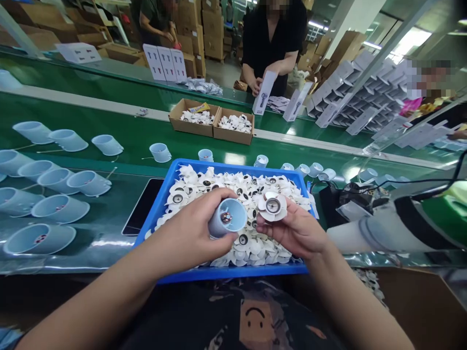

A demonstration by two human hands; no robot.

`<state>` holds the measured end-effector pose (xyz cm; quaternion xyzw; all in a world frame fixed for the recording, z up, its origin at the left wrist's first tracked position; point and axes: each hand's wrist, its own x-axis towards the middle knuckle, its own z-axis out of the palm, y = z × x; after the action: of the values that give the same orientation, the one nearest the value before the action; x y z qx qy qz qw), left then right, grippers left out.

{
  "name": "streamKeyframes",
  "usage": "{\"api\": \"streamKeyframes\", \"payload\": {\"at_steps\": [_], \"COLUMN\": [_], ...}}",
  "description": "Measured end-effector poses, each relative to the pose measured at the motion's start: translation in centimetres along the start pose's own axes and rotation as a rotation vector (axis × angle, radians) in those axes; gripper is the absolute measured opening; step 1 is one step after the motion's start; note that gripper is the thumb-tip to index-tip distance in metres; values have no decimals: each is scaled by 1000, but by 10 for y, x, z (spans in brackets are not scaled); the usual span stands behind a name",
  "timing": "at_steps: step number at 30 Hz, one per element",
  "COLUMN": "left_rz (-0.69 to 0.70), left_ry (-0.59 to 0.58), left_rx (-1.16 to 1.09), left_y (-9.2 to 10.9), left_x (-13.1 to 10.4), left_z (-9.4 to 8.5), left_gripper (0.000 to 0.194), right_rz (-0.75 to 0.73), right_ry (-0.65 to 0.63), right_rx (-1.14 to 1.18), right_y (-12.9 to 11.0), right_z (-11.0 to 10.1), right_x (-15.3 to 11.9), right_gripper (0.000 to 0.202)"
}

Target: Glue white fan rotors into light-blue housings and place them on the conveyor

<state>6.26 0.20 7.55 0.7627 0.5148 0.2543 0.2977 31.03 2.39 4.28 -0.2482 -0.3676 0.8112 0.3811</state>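
Note:
Wrapped round a light blue cylindrical housing [239,212] is my left hand [199,228]; the open mouth faces me, and a small motor with copper windings shows inside. My right hand [297,228] pinches a white fan blade wheel [273,206] by its edge, its dark ring and centre pin turned toward me. The wheel and the housing are apart, side by side. Beneath both hands is a blue tray [222,278] heaped with white fan wheels [184,194].
Several blue housings [60,209] lie at left; more line the green conveyor [134,133]. Two cardboard boxes [233,138] hold small white parts. A dark tablet-like panel [144,206] lies left of the tray. Opposite, a person [273,43] handles a white carton [264,92]. Machinery [383,223] stands at right.

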Motion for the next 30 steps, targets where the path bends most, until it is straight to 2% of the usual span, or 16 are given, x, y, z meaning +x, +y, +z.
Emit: {"api": "streamKeyframes", "payload": {"at_steps": [4, 12, 16, 18, 21, 23, 25, 27, 29, 30], "left_rz": [58, 225, 249, 240, 285, 355, 396, 384, 345, 317], "left_ry": [18, 59, 37, 27, 46, 87, 154, 195, 171, 151], "left_rx": [100, 213, 229, 250, 284, 281, 261, 239, 219, 213], "left_y": [5, 8, 11, 12, 14, 15, 15, 14, 10, 9], "left_x": [7, 4, 2, 2, 3, 3, 3, 4, 8, 10], "left_z": [6, 10, 13, 16, 25, 32, 38, 42, 44, 44], "left_gripper": [58, 61, 60, 59, 54, 48, 44, 47, 52, 54], "right_rz": [-1, 19, -15, -128, -440, -542, -537, -494, -481, -492], "right_ry": [4, -7, 13, 76, 158, 165, 185, 213, 231, 254], "right_rx": [61, 41, -26, -292, -1019, -1359, -1468, -1463, -1445, -1450], "right_y": [7, 19, 14, 7, -4, -8, -8, -8, -10, -11], "right_z": [-2, -10, -7, 1, 18, 28, 32, 30, 24, 21], "right_x": [-2, -4, -6, -9, -12, -12, -11, -13, -18, -21], "right_gripper": [40, 45, 40, 32, 19, 8, 4, 6, 4, 9]}}
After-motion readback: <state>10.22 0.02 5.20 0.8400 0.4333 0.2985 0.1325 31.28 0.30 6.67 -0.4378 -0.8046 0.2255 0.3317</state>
